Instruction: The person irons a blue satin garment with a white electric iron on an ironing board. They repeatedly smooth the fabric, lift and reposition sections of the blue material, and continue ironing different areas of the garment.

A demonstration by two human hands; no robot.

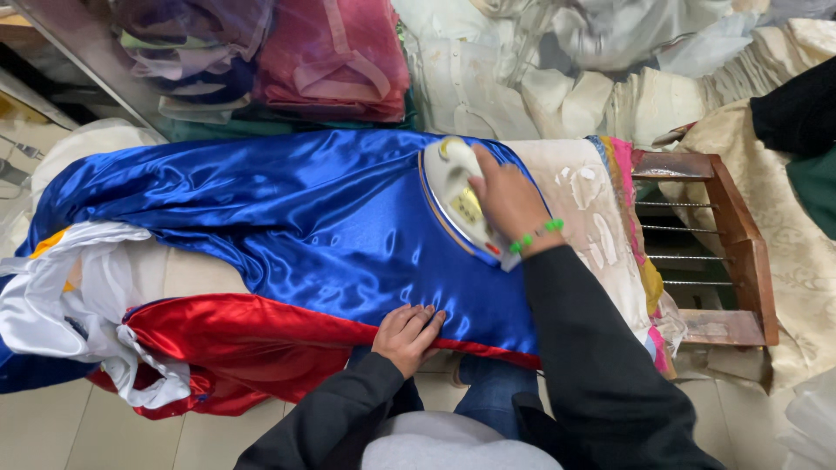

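Observation:
A shiny blue satin cloth (287, 209) lies spread over an ironing board (592, 218), with a red satin part (235, 339) along the near edge and white satin (78, 296) bunched at the left. My right hand (509, 204) is closed on the handle of a white iron (453, 191) that rests on the blue cloth near the board's right end. A green bead bracelet circles that wrist. My left hand (407, 335) presses flat on the cloth's near edge where blue meets red.
Folded pink and purple fabrics (331, 57) and white garments (522, 70) are piled behind the board. A wooden iron rest with metal bars (705, 252) is fixed at the board's right end. Cream fabric (801, 252) lies at the far right.

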